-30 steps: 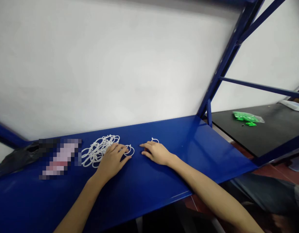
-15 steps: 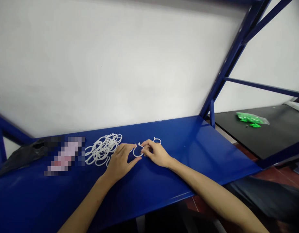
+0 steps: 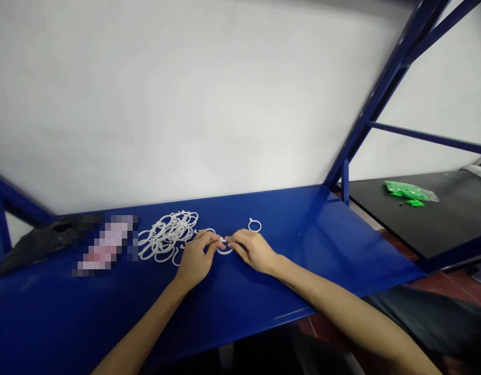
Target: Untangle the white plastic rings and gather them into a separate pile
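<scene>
Between my two hands is a white plastic curtain ring [image 3: 225,252], its lower curve showing below my fingers. My left hand [image 3: 195,260] pinches it on one side near the knobbed ends. On the other side the fingers of my right hand [image 3: 256,251] are closed on it, largely hiding it. To the left of my left hand lies a tangled pile of similar white rings [image 3: 168,237], some of them open. A single closed ring [image 3: 255,231] rests on the blue table just beyond my right hand.
The blue table [image 3: 303,229] meets a pale wall, with blue metal posts [image 3: 344,156] at its ends. Black plastic [image 3: 33,247] and a blurred-out pink item [image 3: 107,242] lie at left. On a black table at right is a bag of green pieces [image 3: 406,190].
My fingers have drawn together around the ring's ends, both hands now pinching there. My left hand has gone from spread to closed. The lone ring shows fully beyond my right hand.
</scene>
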Demonstrator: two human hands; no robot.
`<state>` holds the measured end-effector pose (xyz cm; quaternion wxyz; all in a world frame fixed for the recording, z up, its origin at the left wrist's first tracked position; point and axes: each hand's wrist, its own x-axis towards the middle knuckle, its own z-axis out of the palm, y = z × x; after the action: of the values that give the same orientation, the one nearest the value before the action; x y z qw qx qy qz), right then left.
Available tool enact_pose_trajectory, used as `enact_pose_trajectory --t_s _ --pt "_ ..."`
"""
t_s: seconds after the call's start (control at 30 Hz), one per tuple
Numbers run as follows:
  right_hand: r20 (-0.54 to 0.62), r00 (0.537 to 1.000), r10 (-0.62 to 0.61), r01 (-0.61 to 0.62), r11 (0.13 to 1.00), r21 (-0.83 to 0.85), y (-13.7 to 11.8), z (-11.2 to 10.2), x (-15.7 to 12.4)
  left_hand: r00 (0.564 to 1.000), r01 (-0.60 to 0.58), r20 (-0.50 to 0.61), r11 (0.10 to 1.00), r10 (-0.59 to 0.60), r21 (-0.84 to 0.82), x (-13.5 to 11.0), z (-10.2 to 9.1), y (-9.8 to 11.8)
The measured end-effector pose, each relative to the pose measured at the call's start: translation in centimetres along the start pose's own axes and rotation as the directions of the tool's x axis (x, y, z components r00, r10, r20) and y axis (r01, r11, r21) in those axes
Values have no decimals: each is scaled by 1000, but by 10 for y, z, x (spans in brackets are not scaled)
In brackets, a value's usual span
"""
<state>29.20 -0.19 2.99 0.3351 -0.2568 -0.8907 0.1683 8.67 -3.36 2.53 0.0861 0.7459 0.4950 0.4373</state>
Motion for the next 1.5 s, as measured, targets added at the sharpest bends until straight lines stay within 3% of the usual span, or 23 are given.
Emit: enact_pose_trajectory --t_s 0.2,0.33,0.5,0.63,0.73,0.83,0.97,1.1,1.23,1.33,1.4,1.5 --pt "81 991 -104 118 975 -190 2 1 -4 998 -56 30 998 55 22 -4 4 0" --pt "96 993 -70 90 971 -220 1 -4 1 994 -101 48 992 97 72 -1 4 -4" --pt "-59 984 169 -178 952 -250 14 -20 7 994 -102 62 953 87 285 4 -4 -16" --pt "-207 894 398 -444 851 -281 42 -32 6 992 -120 82 885 92 451 3 -9 -31" --pt "-233 839 492 -541 800 -260 56 -36 4 989 -135 117 870 90 474 1 -9 -37" --pt "-221 818 532 -574 779 -250 59 -35 5 982 -163 164 870 96 466 2 -10 -35" --pt "-253 818 516 -573 764 -296 52 -33 5 975 -211 154 885 160 415 3 -12 -27" --pt "-270 884 381 -454 837 -306 40 -31 5 971 -241 105 884 217 401 4 -14 -21" --pt "-163 950 268 -284 956 -81 20 -22 7 957 -291 94 878 276 380 4 -15 -16" --pt "-52 963 265 -255 955 148 9 -11 8 937 -348 94 874 336 339 3 -12 -12" --pt "-40 960 278 -260 934 247 6 -5 8 934 -357 92 884 346 300 1 -8 -10" --pt "-91 948 304 -262 911 318 6 -1 8 981 -193 0 965 196 175 -1 -1 -8"
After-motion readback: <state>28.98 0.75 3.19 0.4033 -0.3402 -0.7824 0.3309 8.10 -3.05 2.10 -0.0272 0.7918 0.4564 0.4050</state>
